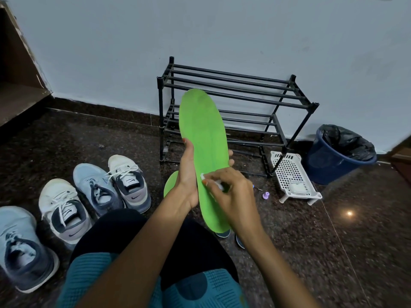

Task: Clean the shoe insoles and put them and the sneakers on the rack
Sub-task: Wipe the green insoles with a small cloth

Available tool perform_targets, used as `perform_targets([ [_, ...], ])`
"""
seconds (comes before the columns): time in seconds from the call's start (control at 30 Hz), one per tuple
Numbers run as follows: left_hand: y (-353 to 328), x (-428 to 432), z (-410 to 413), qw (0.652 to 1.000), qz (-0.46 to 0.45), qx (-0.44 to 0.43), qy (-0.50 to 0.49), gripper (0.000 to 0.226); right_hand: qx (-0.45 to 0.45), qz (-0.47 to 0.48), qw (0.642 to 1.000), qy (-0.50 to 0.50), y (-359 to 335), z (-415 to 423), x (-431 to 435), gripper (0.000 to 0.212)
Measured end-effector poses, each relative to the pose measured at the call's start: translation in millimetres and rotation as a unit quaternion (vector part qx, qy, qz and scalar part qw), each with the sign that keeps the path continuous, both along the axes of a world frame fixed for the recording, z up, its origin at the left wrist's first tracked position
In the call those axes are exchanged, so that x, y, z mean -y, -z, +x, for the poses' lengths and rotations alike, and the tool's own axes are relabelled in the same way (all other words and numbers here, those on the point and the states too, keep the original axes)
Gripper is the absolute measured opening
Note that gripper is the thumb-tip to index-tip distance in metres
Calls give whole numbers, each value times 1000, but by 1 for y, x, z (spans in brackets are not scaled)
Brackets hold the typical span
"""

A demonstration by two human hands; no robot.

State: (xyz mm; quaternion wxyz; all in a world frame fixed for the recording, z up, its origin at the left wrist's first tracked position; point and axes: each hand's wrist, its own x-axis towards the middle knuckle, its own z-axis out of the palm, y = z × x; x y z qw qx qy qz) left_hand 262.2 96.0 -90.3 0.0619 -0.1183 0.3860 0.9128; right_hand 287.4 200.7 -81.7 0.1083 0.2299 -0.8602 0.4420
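The task is sitting at an early stage, by my reading. The left hand point(189, 174) is gripping a green insole point(204, 130) upright, thumb on its near edge and fingers point(230, 153) curling round the far edge. The right hand point(235, 194) is pinching a small white cleaning piece point(203, 177), cloth or brush I cannot tell, and pressing it to the insole's face just below the left fingers. A second green insole point(170, 185) is lying on the floor point(333, 241) just behind the left hand; whether it is cleaned is not showing. Four sneakers point(64, 210) are standing on the floor well to the left of both hands. The rack point(233, 85) is standing beyond the fingers, bearing nothing, so all the placing is remaining to do.
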Motion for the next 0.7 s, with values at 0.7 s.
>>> perform_targets([
  [0.7,0,-1,1,1000,-14,-26,0,89,-52,26,997,51,1,-3,4,6],
])
